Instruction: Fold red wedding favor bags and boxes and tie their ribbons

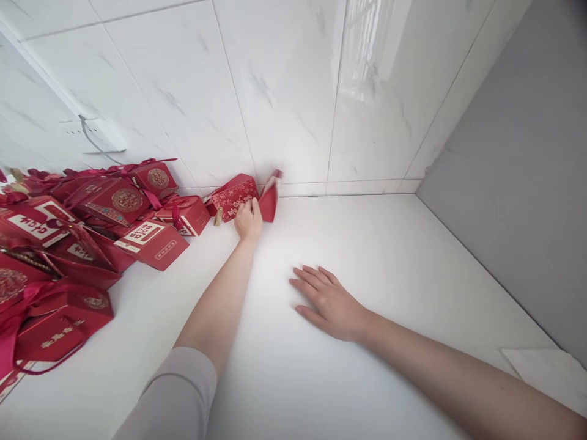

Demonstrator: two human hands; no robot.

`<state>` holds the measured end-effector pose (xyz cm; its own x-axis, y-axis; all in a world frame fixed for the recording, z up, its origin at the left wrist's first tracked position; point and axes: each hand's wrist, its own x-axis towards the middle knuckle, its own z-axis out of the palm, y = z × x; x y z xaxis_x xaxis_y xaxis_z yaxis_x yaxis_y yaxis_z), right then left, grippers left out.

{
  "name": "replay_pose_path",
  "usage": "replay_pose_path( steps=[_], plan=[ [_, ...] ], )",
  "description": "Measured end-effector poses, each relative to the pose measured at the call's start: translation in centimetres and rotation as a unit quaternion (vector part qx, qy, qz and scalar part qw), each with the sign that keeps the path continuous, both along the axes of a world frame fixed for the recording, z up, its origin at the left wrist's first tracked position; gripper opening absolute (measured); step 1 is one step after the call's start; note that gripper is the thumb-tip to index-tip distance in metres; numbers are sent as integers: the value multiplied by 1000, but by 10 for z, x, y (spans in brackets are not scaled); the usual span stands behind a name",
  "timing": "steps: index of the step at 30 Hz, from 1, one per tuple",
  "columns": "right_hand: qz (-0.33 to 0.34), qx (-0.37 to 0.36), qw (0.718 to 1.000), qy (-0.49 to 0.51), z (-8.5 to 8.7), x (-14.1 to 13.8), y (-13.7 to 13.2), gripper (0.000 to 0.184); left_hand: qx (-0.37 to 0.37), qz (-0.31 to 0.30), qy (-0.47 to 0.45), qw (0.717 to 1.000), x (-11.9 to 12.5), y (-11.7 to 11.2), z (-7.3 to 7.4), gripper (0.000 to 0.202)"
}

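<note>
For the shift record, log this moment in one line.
Left hand: on red, patterned cardboard box | Right hand: open, palm down at white tabletop | Nearby: ribboned red cardboard boxes, marbled white wall tiles

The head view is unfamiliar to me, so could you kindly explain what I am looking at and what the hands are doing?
There is no robot here: these are a person's bare hands, seen by a camera worn on the head, looking forward and down. The left hand, beyond a grey sleeve, reaches toward the tiled wall. Its fingers are at the front of a patterned red box; whether they grip it is unclear. The right hand is spread palm-down, on or just above the white surface, holding nothing visible. On the left lies a heap of red boxes, several with ribbons. A pale sheet lies near the right arm.
</note>
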<state>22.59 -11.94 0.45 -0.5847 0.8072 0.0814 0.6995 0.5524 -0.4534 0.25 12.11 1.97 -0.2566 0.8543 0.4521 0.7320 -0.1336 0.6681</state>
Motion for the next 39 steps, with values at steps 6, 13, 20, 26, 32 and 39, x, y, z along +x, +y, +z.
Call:
replay_pose_path(
  steps=[6, 13, 20, 26, 32, 39],
  plan=[
    [1, 2, 1000, 2, -1, 1, 1, 63, 84, -37, -22, 996, 3, -9, -5, 81],
    [-1, -1, 1000, 10, 1, 0, 1, 63, 104, -98, -6, 990, 42, -18, -10, 118],
    [-24, -22, 996, 83, -8, 1, 3, 61, -67, -136, -166, 974, 21, -9, -12, 76],
    [-268, 25, 907, 324, -17, 5, 19, 89, -170, -348, -205, 899, 22, -60, -3, 81],
    [-259, -101, 826, 489, -9, 7, 27, 91, -252, -418, -386, 783, 39, -139, -8, 64],
    [-216, -103, 844, 480, -7, 8, 25, 90, -178, -344, -380, 840, 46, -160, -16, 62]
  ],
)
